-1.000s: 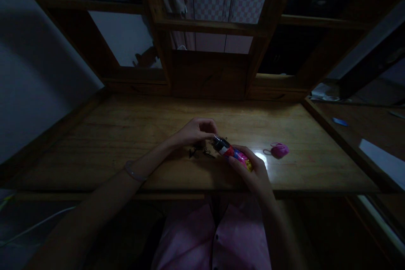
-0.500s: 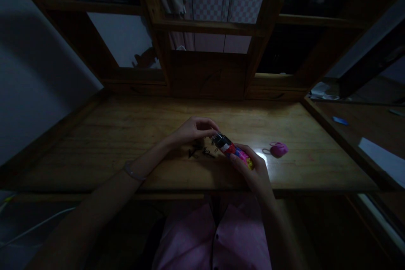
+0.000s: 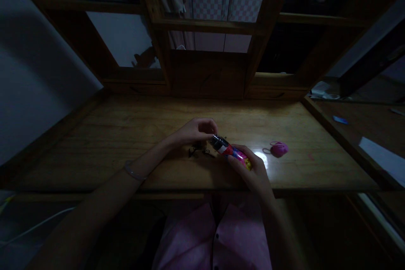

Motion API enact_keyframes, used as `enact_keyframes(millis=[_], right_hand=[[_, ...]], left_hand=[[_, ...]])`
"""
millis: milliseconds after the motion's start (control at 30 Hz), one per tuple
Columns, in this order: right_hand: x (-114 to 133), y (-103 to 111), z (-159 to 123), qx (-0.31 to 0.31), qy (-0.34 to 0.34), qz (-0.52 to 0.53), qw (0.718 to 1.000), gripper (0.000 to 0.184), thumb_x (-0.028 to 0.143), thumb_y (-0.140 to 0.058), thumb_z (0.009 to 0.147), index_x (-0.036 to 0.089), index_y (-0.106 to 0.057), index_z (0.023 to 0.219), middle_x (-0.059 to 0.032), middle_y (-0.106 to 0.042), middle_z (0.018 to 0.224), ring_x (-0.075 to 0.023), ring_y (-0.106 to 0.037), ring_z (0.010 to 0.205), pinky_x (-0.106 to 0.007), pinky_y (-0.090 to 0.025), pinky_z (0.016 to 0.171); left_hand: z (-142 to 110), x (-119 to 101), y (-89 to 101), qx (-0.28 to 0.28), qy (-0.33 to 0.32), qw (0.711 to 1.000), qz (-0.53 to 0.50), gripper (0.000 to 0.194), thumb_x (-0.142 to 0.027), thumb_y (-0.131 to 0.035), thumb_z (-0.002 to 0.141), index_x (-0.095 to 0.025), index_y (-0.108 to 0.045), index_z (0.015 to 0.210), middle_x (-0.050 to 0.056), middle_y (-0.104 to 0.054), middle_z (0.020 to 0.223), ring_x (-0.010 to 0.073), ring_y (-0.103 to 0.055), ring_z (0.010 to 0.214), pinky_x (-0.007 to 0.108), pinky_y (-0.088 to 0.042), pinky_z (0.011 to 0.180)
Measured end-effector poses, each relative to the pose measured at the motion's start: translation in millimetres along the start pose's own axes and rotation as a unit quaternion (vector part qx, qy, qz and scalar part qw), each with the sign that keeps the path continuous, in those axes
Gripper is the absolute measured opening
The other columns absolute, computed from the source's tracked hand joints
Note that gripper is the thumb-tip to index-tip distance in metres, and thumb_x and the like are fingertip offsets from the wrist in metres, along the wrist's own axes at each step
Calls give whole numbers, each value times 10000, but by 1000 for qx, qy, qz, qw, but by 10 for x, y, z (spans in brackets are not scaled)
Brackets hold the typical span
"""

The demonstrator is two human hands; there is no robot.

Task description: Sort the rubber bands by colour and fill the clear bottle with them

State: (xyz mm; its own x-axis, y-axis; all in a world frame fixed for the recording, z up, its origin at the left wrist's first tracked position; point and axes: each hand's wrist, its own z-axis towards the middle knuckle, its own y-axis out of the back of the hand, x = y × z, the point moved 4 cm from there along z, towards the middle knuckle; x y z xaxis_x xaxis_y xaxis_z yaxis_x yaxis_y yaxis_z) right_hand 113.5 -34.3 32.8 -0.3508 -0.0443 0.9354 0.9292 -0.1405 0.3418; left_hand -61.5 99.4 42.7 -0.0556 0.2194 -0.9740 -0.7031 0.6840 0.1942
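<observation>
My right hand (image 3: 253,164) is wrapped round a clear tube-shaped container (image 3: 234,152), tilted with its mouth up and to the left. Bands of colour fill it: black near the mouth, then white, red, blue, pink and yellow. At that mouth my left hand (image 3: 198,130) is closed, thumb and fingers pinched together; what they hold, if anything, is too small to make out. Several thin black loops, like small hair ties (image 3: 201,150), lie on the tabletop below my left hand. Right of the container rests a small pink pouch-like thing (image 3: 279,149) with a cord.
The wooden desk (image 3: 126,130) has a shelf unit with drawers (image 3: 136,88) along its back. To the right, a lower wooden surface carries a white sheet (image 3: 382,160) and a small blue packet (image 3: 340,120). The room is dim.
The container's mouth has shifted slightly left and down, closer to the left fingertips. Some black loops that showed between the left hand and the mouth no longer show there.
</observation>
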Motion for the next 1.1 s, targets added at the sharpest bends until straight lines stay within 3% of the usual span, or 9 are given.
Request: enact_keyframes(millis=[1100], right_hand=[[14,14,-19,-11,13,-10,1000,361,456,-651,819,216,-694,1086,-35,-727,998,-239,-656,917,-303,-487,780]], left_hand=[[-11,8,-21,9,14,1000,13,239,-308,-711,764,-153,-640,932,52,-667,899,146,-622,802,259,-482,720]])
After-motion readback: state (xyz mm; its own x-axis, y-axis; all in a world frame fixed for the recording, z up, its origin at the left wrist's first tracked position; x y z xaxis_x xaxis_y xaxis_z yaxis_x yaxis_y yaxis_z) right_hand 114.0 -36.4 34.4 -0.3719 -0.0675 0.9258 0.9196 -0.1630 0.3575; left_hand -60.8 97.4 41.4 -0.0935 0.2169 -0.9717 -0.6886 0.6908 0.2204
